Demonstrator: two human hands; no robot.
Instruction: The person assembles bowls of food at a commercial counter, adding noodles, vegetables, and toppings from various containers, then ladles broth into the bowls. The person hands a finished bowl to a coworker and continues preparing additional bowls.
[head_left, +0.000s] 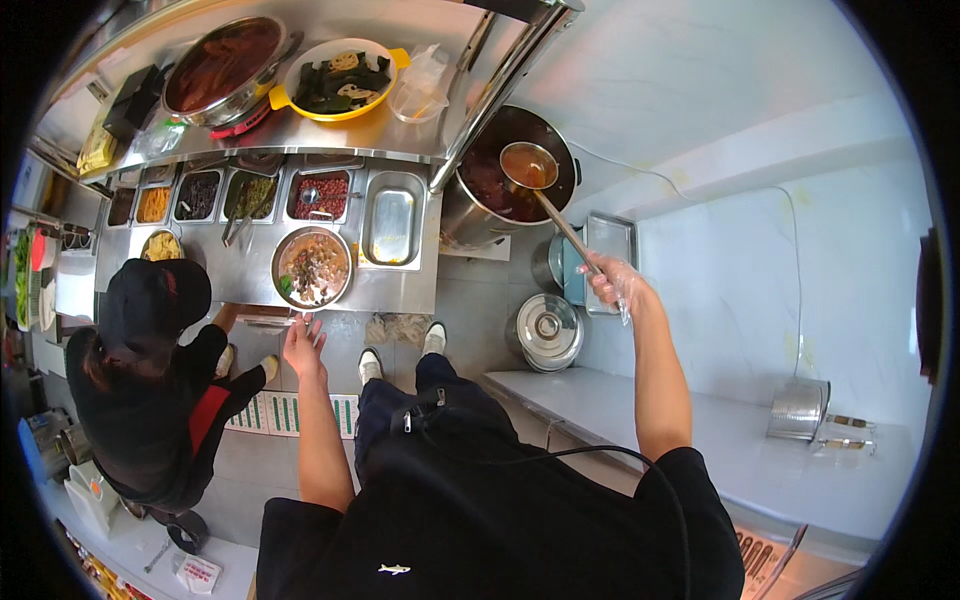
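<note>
My right hand (619, 283), in a clear plastic glove, grips the long handle of a metal ladle (574, 234). Reddish-brown broth (529, 166) fills the ladle's cup, which is over the mouth of a tall steel stockpot (480, 214). Dark red liquid shows inside the pot. Palm up and fingers apart, my left hand (304, 349) is just below the near rim of a metal bowl (348, 289); whether a fingertip touches the rim, I cannot tell. The bowl stands at the counter's front edge and contains soup with dark pieces and a green leaf.
Food pans, including red beans (330, 187), line the steel counter (409, 289). Above them, a shelf (360, 142) carries a yellow-handled bowl (341, 116) and a pot (225, 112). A co-worker (142, 390) stands at left. Lidded pots (550, 326) sit on the floor at right.
</note>
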